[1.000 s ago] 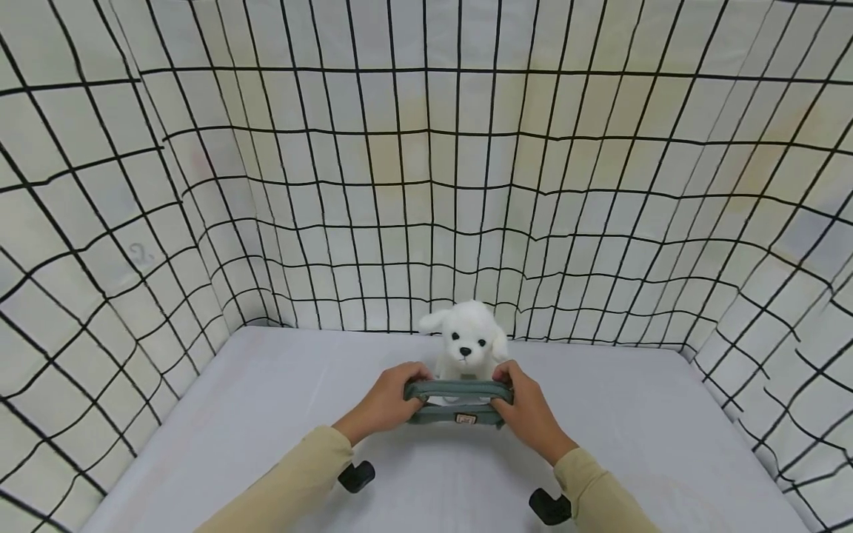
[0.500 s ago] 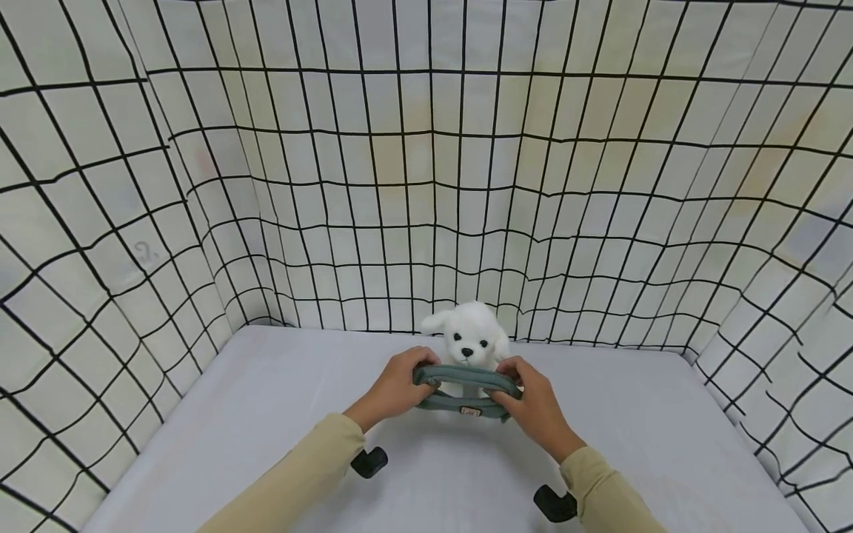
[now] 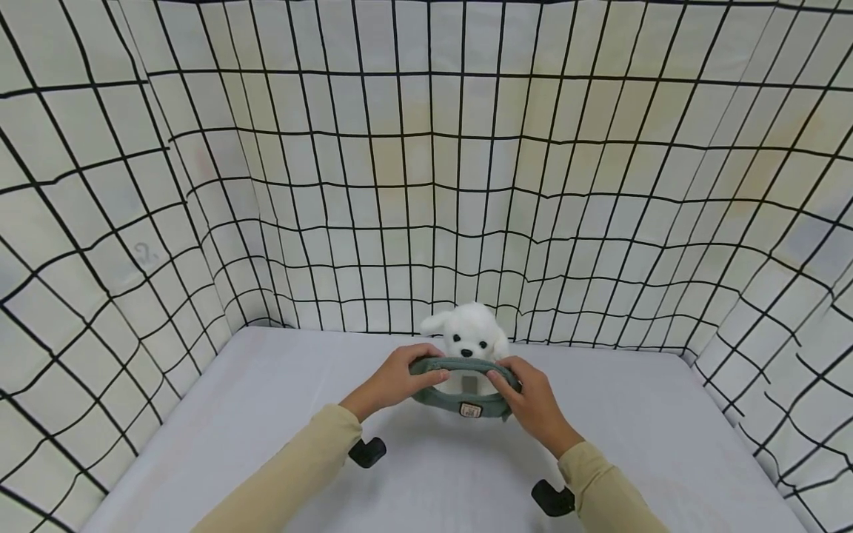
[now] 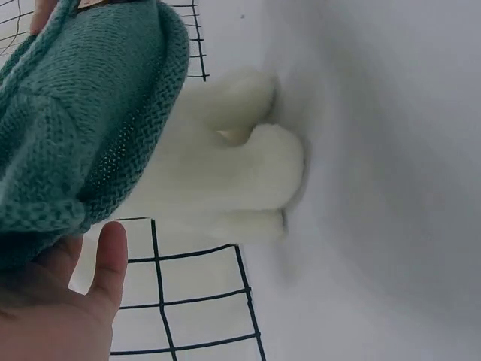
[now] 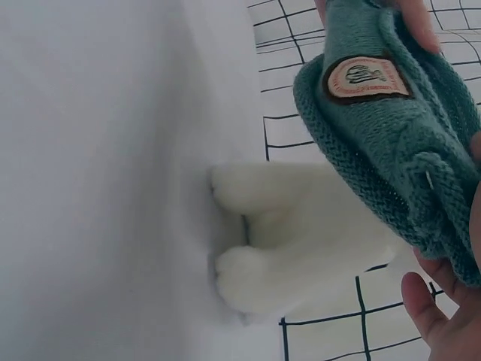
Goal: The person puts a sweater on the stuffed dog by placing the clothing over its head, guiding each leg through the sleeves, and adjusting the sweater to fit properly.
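A teal knitted beanie (image 3: 432, 400) with a folded brim and a sewn-on patch (image 5: 366, 78) is stretched sideways between both hands. My left hand (image 3: 400, 377) holds one end, fingers on the far edge and the thumb laid along the opening. At the other end, my right hand (image 3: 535, 400) grips with its thumb across the near side. Right behind the beanie sits a white plush dog (image 3: 474, 323), its lower face and body partly covered in the head view. Both wrist views show the dog's legs (image 4: 252, 169) on the white surface, below the beanie.
A white-covered table (image 3: 280, 385) lies under the hands. Black grid netting (image 3: 460, 185) over white sheeting encloses its back and sides, close behind the dog. Black wrist mounts (image 3: 553, 498) hang under both forearms.
Both hands have raised the beanie slightly up to the dog's muzzle, and its opening is wider. The left thumb has straightened along the opening. The dog stays in place.
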`<action>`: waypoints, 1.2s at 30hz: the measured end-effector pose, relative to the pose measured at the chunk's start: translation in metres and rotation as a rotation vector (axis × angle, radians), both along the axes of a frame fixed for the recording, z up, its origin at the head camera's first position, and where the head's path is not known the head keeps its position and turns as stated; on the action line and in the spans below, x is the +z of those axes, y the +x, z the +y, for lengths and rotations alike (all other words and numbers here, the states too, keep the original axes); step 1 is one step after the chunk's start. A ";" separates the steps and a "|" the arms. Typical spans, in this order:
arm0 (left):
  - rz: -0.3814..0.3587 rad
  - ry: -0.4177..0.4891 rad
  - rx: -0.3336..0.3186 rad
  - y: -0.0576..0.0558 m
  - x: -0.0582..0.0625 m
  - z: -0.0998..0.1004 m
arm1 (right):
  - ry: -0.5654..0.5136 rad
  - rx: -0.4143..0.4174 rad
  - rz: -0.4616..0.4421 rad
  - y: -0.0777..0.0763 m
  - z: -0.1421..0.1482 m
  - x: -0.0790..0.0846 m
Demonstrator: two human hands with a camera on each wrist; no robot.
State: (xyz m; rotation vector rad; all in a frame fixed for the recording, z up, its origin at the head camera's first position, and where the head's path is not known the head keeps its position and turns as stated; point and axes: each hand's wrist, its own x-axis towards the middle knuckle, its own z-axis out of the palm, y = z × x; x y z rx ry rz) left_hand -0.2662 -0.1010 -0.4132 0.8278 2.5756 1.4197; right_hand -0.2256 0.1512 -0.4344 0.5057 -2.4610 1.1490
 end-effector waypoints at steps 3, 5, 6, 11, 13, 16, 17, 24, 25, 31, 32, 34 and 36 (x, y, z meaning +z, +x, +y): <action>-0.015 0.034 -0.039 0.000 0.003 -0.001 | -0.001 -0.002 0.029 -0.001 0.000 0.000; -0.024 0.049 -0.049 -0.001 0.004 -0.001 | 0.000 0.004 0.066 -0.002 0.000 0.000; -0.019 0.048 -0.047 -0.002 0.004 -0.001 | 0.007 0.006 0.093 -0.003 0.001 0.000; 0.060 -0.027 0.017 -0.004 0.006 -0.001 | 0.055 -0.004 0.192 -0.006 0.004 -0.001; 0.096 -0.050 0.040 -0.005 0.005 -0.001 | 0.072 -0.018 0.206 -0.008 0.004 -0.001; 0.150 -0.061 0.056 -0.006 0.005 0.001 | 0.103 -0.042 0.221 -0.011 0.005 -0.001; 0.166 -0.064 0.062 -0.007 0.004 0.001 | 0.115 -0.049 0.228 -0.012 0.005 -0.001; 0.306 -0.081 0.073 -0.015 0.002 0.004 | 0.133 -0.041 0.237 -0.022 0.008 0.003; 0.321 -0.077 0.079 -0.016 0.002 0.004 | 0.122 -0.039 0.225 -0.024 0.009 0.004; 0.380 -0.081 0.117 -0.026 0.004 0.006 | 0.111 0.027 0.160 -0.035 0.012 0.013; 0.373 -0.087 0.116 -0.028 0.004 0.006 | 0.128 0.039 0.150 -0.036 0.012 0.015; 0.343 -0.094 0.105 -0.030 0.005 0.007 | 0.163 0.064 0.125 -0.039 0.012 0.018; 0.308 -0.100 0.092 -0.033 0.005 0.008 | 0.199 0.087 0.107 -0.041 0.012 0.020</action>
